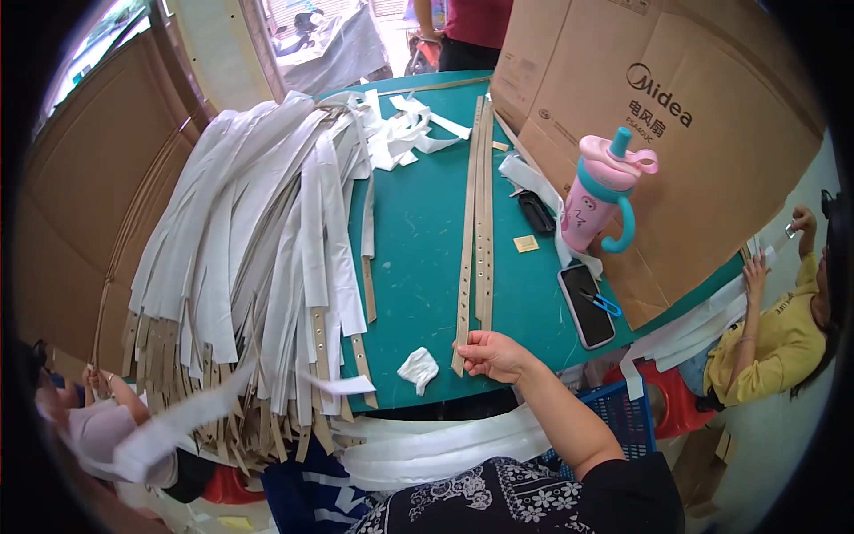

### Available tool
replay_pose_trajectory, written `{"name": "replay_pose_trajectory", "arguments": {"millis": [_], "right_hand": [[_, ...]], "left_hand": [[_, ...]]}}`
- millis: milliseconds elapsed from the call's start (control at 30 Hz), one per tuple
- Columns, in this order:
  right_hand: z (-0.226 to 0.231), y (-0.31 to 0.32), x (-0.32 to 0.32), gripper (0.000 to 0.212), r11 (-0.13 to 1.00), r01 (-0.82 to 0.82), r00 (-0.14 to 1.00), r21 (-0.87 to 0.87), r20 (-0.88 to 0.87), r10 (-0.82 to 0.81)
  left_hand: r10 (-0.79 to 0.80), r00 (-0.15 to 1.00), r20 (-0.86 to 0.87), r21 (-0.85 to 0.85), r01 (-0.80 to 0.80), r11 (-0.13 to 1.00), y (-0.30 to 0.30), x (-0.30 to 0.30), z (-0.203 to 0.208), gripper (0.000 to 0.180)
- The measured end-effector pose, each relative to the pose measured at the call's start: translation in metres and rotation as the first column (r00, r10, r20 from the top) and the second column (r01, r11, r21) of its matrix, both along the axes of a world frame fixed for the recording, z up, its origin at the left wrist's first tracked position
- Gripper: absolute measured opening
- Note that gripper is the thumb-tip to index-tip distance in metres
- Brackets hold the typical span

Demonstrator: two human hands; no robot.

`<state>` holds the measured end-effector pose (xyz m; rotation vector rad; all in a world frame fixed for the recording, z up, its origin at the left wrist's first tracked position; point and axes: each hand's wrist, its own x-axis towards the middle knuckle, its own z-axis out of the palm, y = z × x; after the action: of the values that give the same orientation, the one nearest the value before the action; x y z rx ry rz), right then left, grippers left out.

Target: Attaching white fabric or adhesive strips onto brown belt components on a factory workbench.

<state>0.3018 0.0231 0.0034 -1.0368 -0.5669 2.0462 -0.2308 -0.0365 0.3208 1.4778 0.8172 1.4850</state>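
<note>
My right hand point(500, 356) is closed, pinching the near end of a long tan belt strip point(466, 267) with small holes along it. More tan punched strips point(485, 222) lie just beside it, running away from me on the green table point(409, 258). At the lower left, my left hand point(89, 458) is smeared by motion, close to a blurred white strip point(187, 423); its fingers cannot be made out. A thick pile of white strips point(258, 196) with tan punched ends hangs over the table's left near edge. Crumpled white material point(417, 369) lies left of my right hand.
On the right are a pink tumbler point(594, 200), a phone point(583, 303), blue thread snips point(601, 303) and a black object point(535, 212). Cardboard point(694, 169) stands behind them. White scraps point(405, 133) lie at the back. Co-workers sit on both sides; a blue basket point(614, 414) is near right.
</note>
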Motion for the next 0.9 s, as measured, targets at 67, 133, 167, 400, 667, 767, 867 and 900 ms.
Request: {"name": "replay_pose_trajectory", "arguments": {"millis": [67,133,167,400,667,767,867,900], "right_hand": [[0.011,-0.002,-0.013,0.014,0.999,0.006,1.000,0.047,-0.030,-0.005],[0.019,-0.009,-0.016,0.012,0.994,0.081,0.997,0.069,-0.023,-0.080],[0.025,-0.012,-0.016,0.012,0.979,0.168,0.985,0.111,-0.065,-0.162],[0.074,-0.036,-0.033,0.013,0.866,0.381,0.923,0.324,-0.068,-0.380],[0.064,-0.046,-0.053,0.013,0.800,0.470,0.859,0.373,0.017,-0.512],[0.066,-0.046,-0.061,0.014,0.783,0.465,0.853,0.413,0.028,-0.521],[0.063,-0.047,-0.065,0.014,0.770,0.446,0.849,0.456,0.056,-0.525],[0.062,-0.048,-0.066,0.014,0.764,0.442,0.844,0.470,0.072,-0.532]], "left_hand": [[-0.118,0.848,-0.517,-0.228,-0.003,0.974,0.007,0.045,-0.024,0.012],[-0.346,0.714,-0.609,-0.393,0.108,0.913,0.056,0.164,-0.084,0.016],[-0.473,0.471,-0.745,-0.462,0.148,0.874,0.070,0.192,-0.117,0.017],[-0.606,0.713,-0.352,-0.691,0.239,0.683,0.066,0.289,-0.238,0.019],[-0.546,0.818,-0.181,-0.686,0.292,0.666,0.062,0.296,-0.250,0.012],[-0.440,0.863,-0.249,-0.571,0.236,0.786,0.054,0.292,-0.261,0.009],[-0.289,0.880,-0.377,-0.348,0.155,0.925,0.048,0.292,-0.266,0.007],[-0.227,0.891,-0.392,-0.276,0.122,0.954,0.045,0.293,-0.264,0.008]]}}
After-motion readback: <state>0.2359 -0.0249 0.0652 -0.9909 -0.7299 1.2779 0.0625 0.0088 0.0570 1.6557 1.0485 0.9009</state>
